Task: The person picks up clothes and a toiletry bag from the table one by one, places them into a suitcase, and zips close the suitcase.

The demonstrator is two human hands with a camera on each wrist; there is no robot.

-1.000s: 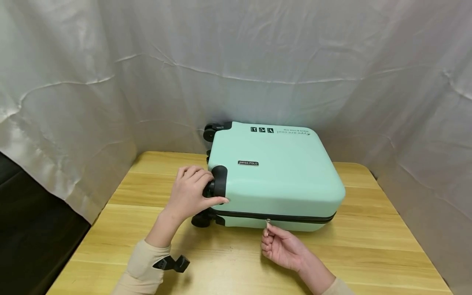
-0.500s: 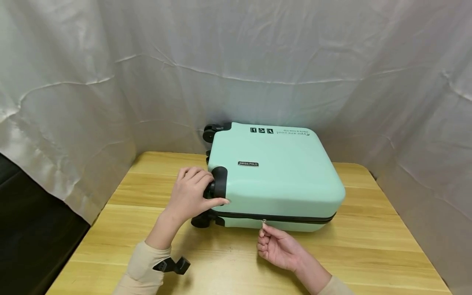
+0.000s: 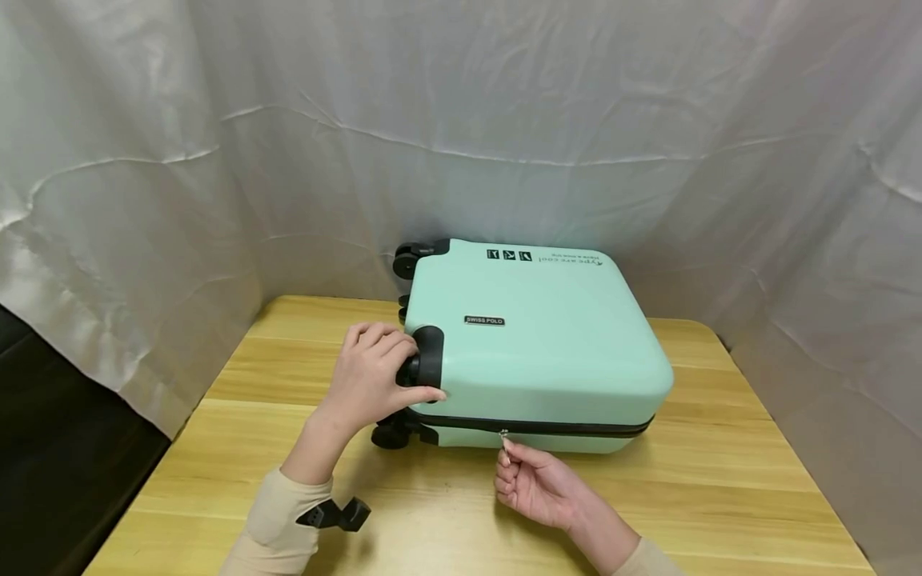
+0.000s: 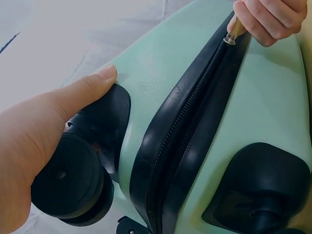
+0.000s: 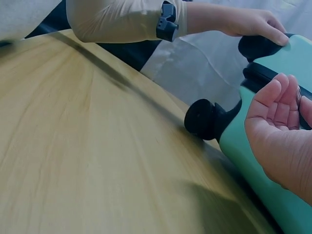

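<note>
A mint-green hard-shell suitcase (image 3: 547, 328) lies flat on the table, its wheels pointing left. My left hand (image 3: 370, 372) grips the near upper wheel (image 4: 66, 175), fingers over it and thumb on the shell beside the black corner guard (image 4: 109, 126). Along the near side runs a black zipper (image 4: 187, 112), with a dark strip showing beside its teeth on the wheel side of the slider (image 4: 229, 40). My right hand (image 3: 533, 486) pinches the metal zipper pull (image 3: 506, 450) between thumb and curled fingers, left of the middle of that side.
The wooden table (image 3: 720, 480) extends around the suitcase to front and right. Pale curtains (image 3: 461, 120) hang close behind the suitcase and along both sides. A dark cloth (image 3: 65, 448) shows at the left. A black wrist camera (image 3: 337, 514) sits on the left sleeve.
My right hand has slid left along the near side, drawing the zipper pull toward the wheels. The left hand keeps its grip, and the suitcase stays almost in place.
</note>
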